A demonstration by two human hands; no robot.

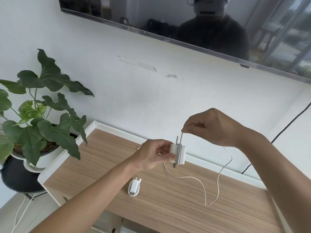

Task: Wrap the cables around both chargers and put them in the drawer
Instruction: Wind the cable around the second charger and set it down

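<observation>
Woodgrain cabinet top with a white raised rim (94,163) carried the work, with a large-leaved green plant in a white pot (42,125) standing beside its left end. Above the top, the left hand (154,154) gripped a white block charger (178,154) between curled fingers and thumb, several cable turns already round it, while the right hand (213,126) pinched the white cable (223,167) just above the charger, the slack trailing down onto the surface. A second white charger with its cable coiled round it (134,187) lay on the top, near the front edge.
</observation>
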